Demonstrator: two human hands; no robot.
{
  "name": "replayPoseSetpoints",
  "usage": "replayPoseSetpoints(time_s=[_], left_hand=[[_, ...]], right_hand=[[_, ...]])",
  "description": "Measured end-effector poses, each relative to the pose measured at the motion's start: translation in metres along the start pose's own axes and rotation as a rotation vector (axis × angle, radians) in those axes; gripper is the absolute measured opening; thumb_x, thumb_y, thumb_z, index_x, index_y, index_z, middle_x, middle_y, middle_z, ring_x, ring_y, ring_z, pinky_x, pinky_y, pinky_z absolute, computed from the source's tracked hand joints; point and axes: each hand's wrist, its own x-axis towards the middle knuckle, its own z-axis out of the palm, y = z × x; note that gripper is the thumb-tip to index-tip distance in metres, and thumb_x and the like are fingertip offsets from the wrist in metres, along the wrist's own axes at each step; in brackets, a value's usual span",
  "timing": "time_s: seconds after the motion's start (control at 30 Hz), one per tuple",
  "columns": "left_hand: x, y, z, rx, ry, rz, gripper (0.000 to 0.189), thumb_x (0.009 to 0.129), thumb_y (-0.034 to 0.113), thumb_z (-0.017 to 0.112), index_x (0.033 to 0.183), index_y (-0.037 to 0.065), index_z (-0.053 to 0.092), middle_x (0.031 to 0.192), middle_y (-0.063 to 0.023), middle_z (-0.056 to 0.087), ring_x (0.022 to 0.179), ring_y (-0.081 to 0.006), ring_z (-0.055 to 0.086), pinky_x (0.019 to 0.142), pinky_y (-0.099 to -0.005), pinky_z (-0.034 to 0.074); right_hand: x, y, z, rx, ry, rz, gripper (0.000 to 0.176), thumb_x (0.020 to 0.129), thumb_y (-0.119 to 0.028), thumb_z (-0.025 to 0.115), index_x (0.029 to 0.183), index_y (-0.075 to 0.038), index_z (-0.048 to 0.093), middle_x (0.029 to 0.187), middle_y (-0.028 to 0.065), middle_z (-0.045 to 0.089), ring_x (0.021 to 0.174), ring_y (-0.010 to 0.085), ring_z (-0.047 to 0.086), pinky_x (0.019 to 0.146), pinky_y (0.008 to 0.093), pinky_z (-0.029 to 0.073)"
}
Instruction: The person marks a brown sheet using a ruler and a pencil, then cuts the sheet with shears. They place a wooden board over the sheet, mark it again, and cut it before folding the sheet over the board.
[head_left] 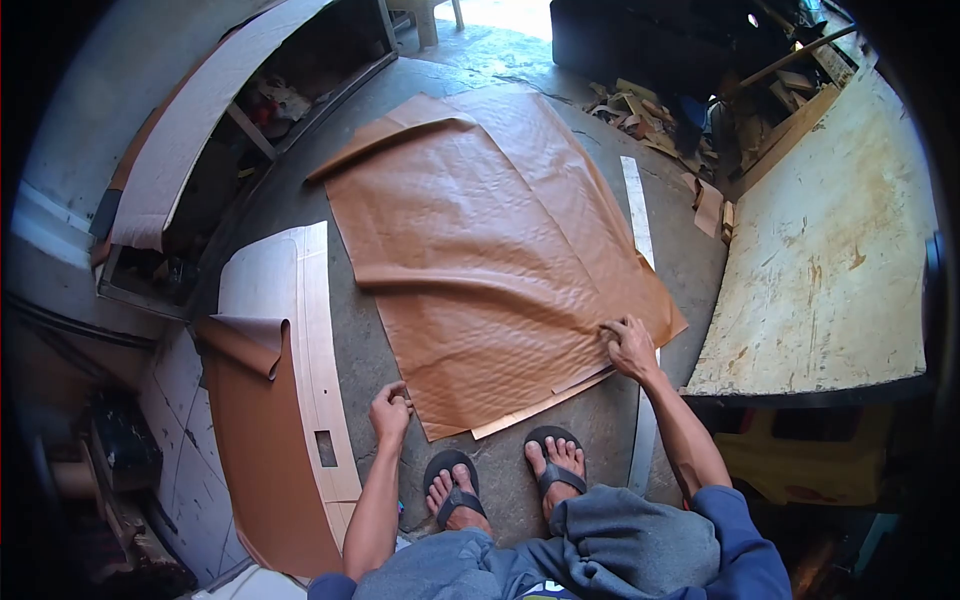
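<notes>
A large brown leatherette sheet (470, 230) lies wrinkled on the floor before me, with raised folds across its left side. My right hand (630, 348) pinches the sheet near its front right corner, where creases run out from the fingers. At the sheet's left edge, close to the front corner, my left hand (391, 410) is closed with fingertips on the edge; their exact grip is partly hidden. Under the front edge a pale strip of board (500, 422) shows. A long metal straightedge (637, 210) runs partly beneath the sheet on the right.
To the left lies a pale panel (312, 300) with cutouts, partly covered by another brown sheet (255, 440) with a rolled end. A stained board (820, 250) stands at right. Wood scraps (650, 115) are heaped at the back. My sandalled feet (455, 490) are just below the sheet.
</notes>
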Motion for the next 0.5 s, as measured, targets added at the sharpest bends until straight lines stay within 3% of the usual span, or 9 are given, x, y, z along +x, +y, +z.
replayPoseSetpoints(time_s=[0.07, 0.1, 0.13, 0.2, 0.3, 0.5], left_hand=[[0.007, 0.038, 0.0, -0.263, -0.003, -0.216, 0.024, 0.092, 0.006, 0.06, 0.113, -0.004, 0.065, 0.09, -0.0074, 0.065, 0.069, -0.0122, 0.064, 0.061, -0.0259, 0.055], [0.023, 0.036, 0.003, -0.223, -0.036, -0.186, 0.039, 0.092, 0.02, 0.066, 0.121, -0.006, 0.058, 0.088, -0.0083, 0.066, 0.071, -0.0163, 0.064, 0.064, -0.0298, 0.055], [0.04, 0.034, 0.008, -0.218, -0.039, -0.188, 0.039, 0.092, 0.02, 0.066, 0.121, -0.006, 0.058, 0.088, -0.0083, 0.066, 0.071, -0.0163, 0.064, 0.064, -0.0298, 0.055], [0.074, 0.038, 0.016, 0.132, 0.117, -0.029, 0.055, 0.085, 0.033, 0.074, 0.123, -0.003, 0.058, 0.103, -0.0197, 0.067, 0.092, -0.0296, 0.065, 0.084, -0.0409, 0.052], [0.123, 0.054, 0.019, 0.098, 0.249, 0.038, 0.063, 0.083, 0.04, 0.075, 0.124, -0.004, 0.057, 0.111, -0.0204, 0.066, 0.1, -0.0307, 0.064, 0.089, -0.042, 0.05], [0.219, 0.092, 0.015, -0.171, 0.233, -0.146, 0.06, 0.085, 0.039, 0.073, 0.122, -0.006, 0.06, 0.111, -0.0203, 0.067, 0.103, -0.0301, 0.065, 0.091, -0.0401, 0.05]], right_hand=[[0.036, 0.004, 0.007, 0.105, 0.069, 0.065, 0.044, 0.083, -0.023, 0.061, 0.123, -0.006, 0.064, 0.111, 0.02, 0.06, 0.108, 0.0379, 0.055, 0.097, 0.048, 0.045], [0.054, 0.004, 0.014, 0.113, 0.108, 0.087, 0.05, 0.084, -0.027, 0.062, 0.129, -0.005, 0.06, 0.113, 0.0216, 0.059, 0.11, 0.04, 0.055, 0.099, 0.0484, 0.044], [0.072, 0.0, 0.018, 0.086, 0.07, 0.125, 0.055, 0.086, -0.033, 0.063, 0.132, -0.005, 0.056, 0.116, 0.0223, 0.058, 0.112, 0.041, 0.054, 0.099, 0.0486, 0.044], [0.1, -0.013, 0.022, 0.057, 0.032, 0.162, 0.061, 0.087, -0.039, 0.065, 0.136, -0.006, 0.052, 0.118, 0.023, 0.057, 0.114, 0.042, 0.053, 0.099, 0.0489, 0.044], [0.139, -0.037, 0.023, 0.029, -0.032, 0.259, 0.067, 0.086, -0.052, 0.066, 0.132, -0.004, 0.055, 0.125, 0.0243, 0.056, 0.118, 0.041, 0.053, 0.099, 0.0511, 0.045], [0.201, -0.055, 0.029, 0.073, -0.032, 0.373, 0.055, 0.083, -0.049, 0.069, 0.114, -0.004, 0.063, 0.116, 0.0219, 0.064, 0.111, 0.0393, 0.06, 0.094, 0.0496, 0.048]])
